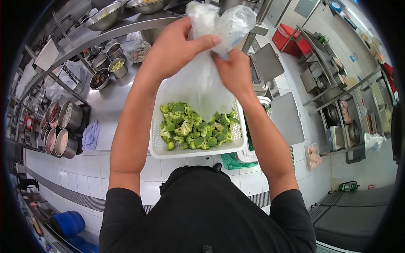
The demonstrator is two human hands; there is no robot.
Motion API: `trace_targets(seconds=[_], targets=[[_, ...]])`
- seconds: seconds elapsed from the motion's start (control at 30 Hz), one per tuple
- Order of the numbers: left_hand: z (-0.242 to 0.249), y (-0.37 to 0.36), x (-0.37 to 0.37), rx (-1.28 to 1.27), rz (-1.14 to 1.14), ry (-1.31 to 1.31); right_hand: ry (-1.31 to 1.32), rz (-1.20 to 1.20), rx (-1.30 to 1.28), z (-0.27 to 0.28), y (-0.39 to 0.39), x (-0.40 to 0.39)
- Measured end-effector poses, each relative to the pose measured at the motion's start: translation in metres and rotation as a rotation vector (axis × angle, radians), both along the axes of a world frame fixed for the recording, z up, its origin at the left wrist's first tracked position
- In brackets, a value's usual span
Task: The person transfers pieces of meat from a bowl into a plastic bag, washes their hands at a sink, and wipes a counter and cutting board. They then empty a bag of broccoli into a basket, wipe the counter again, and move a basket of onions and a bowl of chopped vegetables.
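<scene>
A clear plastic bag (198,80) hangs upright between my hands, its upper part gathered and puffed out above them. My left hand (179,48) is closed on the bag's left side, the thumb lying across the front and the other fingers largely hidden. On the right, my right hand (234,69) pinches the bag a little lower. The bag's lower end hangs over cut broccoli florets (190,130) in a white perforated basket (198,152), covering the back of the pile. Whether anything is inside the bag cannot be made out.
A steel counter (112,122) on the left holds metal pots (118,67) and a purple cloth (90,135). Above it runs a shelf with steel bowls (105,16). Grey lids (287,118) and a green bag (238,162) are right of the basket. A wire rack (337,101) stands far right.
</scene>
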State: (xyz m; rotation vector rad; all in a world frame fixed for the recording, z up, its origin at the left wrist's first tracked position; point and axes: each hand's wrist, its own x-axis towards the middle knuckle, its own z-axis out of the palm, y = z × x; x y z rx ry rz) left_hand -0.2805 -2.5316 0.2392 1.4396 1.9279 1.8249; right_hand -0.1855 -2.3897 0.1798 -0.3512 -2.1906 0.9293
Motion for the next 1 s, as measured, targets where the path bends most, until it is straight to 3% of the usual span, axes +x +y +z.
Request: trace_targets(seconds=[0.07, 0.13, 0.2, 0.27, 0.33, 0.4, 0.47, 0.53, 0.6, 0.7, 0.77, 0.9, 1.0], targets=[[-0.016, -0.007, -0.006, 0.091, 0.015, -0.043, 0.105, -0.046, -0.048, -0.005, 0.028, 0.0], [-0.05, -0.025, -0.021, 0.193, 0.235, -0.286, 0.288, -0.026, -0.122, 0.0, 0.056, 0.02], [-0.126, -0.036, -0.036, -0.101, 0.295, -0.128, 0.393, -0.015, -0.144, 0.018, 0.071, 0.047], [-0.173, -0.032, 0.005, -0.437, 0.133, -0.149, 0.466, -0.069, -0.228, 0.02, 0.089, 0.065], [-0.218, -0.02, 0.044, -0.371, 0.158, 0.584, 0.551, -0.097, -0.297, 0.016, 0.104, 0.079], [-0.244, -0.02, 0.066, -0.511, 0.128, 0.608, 0.556, -0.154, -0.303, 0.006, 0.123, 0.095], [-0.25, -0.025, 0.069, -0.643, 0.093, 0.64, 0.57, -0.216, -0.303, 0.005, 0.136, 0.111], [-0.253, -0.045, 0.056, -0.737, 0.06, 0.425, 0.598, -0.347, -0.251, 0.005, 0.141, 0.13], [-0.252, -0.073, 0.046, -0.635, 0.098, 0.304, 0.608, -0.391, -0.316, 0.004, 0.148, 0.141], [-0.234, -0.1, 0.03, -0.763, 0.156, 0.228, 0.628, -0.442, -0.33, -0.005, 0.172, 0.149], [-0.217, -0.104, 0.02, -0.868, 0.135, 0.041, 0.617, -0.458, -0.291, -0.018, 0.192, 0.146], [-0.216, -0.053, 0.016, -0.642, 0.313, 0.227, 0.601, -0.523, -0.13, -0.038, 0.234, 0.123], [-0.228, -0.007, 0.01, -0.703, 0.349, 0.431, 0.697, -0.554, -0.185, -0.045, 0.254, 0.095]])
